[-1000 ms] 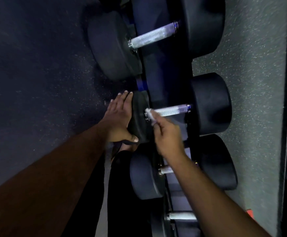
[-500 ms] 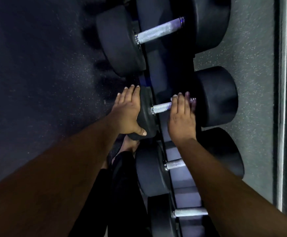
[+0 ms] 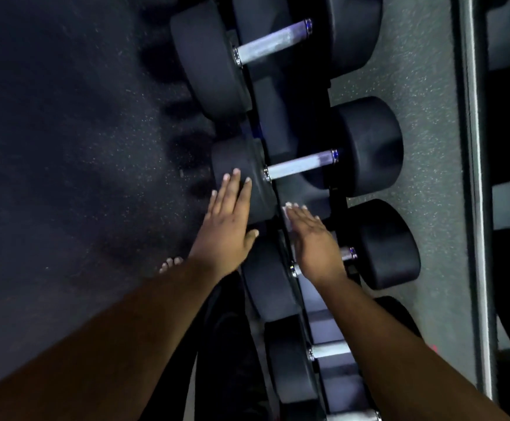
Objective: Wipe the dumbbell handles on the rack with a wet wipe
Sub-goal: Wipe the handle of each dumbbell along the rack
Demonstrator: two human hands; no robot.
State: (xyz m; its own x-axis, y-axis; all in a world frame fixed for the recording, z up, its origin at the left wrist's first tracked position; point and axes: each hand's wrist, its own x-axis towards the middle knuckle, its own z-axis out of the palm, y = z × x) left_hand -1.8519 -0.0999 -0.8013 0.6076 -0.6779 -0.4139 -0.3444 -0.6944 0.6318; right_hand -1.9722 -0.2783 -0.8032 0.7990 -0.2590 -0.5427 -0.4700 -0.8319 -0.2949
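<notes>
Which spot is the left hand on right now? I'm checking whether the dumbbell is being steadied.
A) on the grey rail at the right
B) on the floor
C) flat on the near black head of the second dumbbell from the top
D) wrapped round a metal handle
C: the left hand lies with straight fingers on the near head of the second dumbbell, clear of its metal handle.

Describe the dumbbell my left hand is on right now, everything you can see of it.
The dumbbell lies crosswise on the rack, second from the top in view. It has two round, matte black heads, seemingly rubber, joined by a pale knurled metal handle, bare and blurred. The left hand lies flat with straight fingers on its near head.
</notes>
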